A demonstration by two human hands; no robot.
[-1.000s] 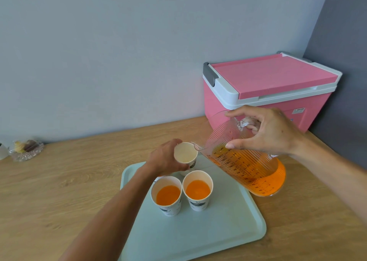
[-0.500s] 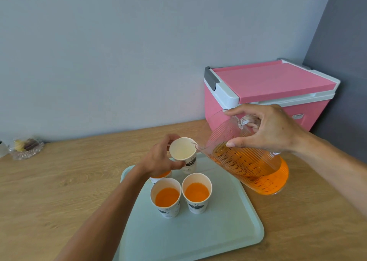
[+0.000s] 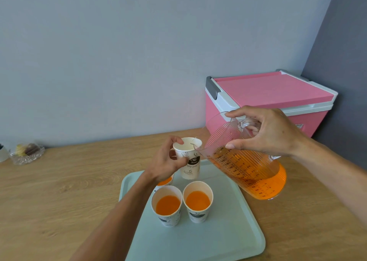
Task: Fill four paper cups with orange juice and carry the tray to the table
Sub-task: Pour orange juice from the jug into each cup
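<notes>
My left hand (image 3: 167,161) grips an empty white paper cup (image 3: 189,158), lifted and tilted above the back of the pale green tray (image 3: 228,231). My right hand (image 3: 266,131) holds the handle of a clear ribbed pitcher (image 3: 246,161), tilted left, with orange juice low in its body. The spout touches the empty cup's rim. Two cups with juice (image 3: 167,205) (image 3: 197,200) stand side by side on the tray. A third cup with juice (image 3: 164,181) is mostly hidden under my left wrist.
A pink cooler box (image 3: 268,98) with a white rim stands at the back right against the wall. A glass dish (image 3: 26,152) with small items sits at the far left of the wooden counter (image 3: 69,181).
My left hand has raised the empty cup off the tray and tipped it toward the spout. The pitcher moved slightly; the view shifted downward.
</notes>
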